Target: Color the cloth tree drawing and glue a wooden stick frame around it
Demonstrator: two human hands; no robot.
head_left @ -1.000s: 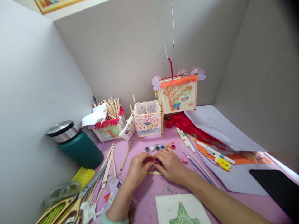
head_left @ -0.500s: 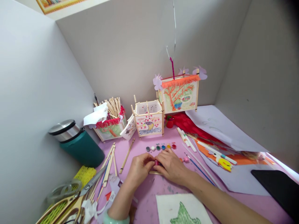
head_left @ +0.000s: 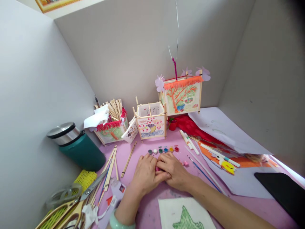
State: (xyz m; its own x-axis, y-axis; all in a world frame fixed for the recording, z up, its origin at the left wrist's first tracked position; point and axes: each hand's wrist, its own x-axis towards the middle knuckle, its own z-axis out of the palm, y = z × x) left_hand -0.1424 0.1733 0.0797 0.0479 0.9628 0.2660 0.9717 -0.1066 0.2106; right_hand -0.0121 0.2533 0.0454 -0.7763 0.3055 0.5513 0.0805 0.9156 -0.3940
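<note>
My left hand (head_left: 148, 173) and my right hand (head_left: 173, 168) meet over the pink tabletop, fingers curled and touching. A sliver of a small magenta paint pot (head_left: 157, 169) shows between them; the rest of it is hidden by the fingers. Just to the right of my right hand, a light pink paint pot (head_left: 185, 163) peeks out. Beyond my fingertips lies a row of small paint pots (head_left: 166, 150) in grey, white, green, blue, yellow and red. Below my hands rests a white sheet with a green star drawing (head_left: 187, 216).
Decorated stick-and-paper lanterns (head_left: 152, 127) stand at the back. To the left are a teal bottle (head_left: 82, 151), golden-handled scissors (head_left: 71, 210) and loose sticks (head_left: 110, 171). A blue paintbrush (head_left: 203, 173), white markers (head_left: 192, 144), paper (head_left: 247, 184) and a black flat object (head_left: 276, 190) lie on the right.
My left hand has slid right and rolled over, its fingers now covering more of the magenta pot. A stick visible below my hands earlier is now hidden. The view has shifted slightly.
</note>
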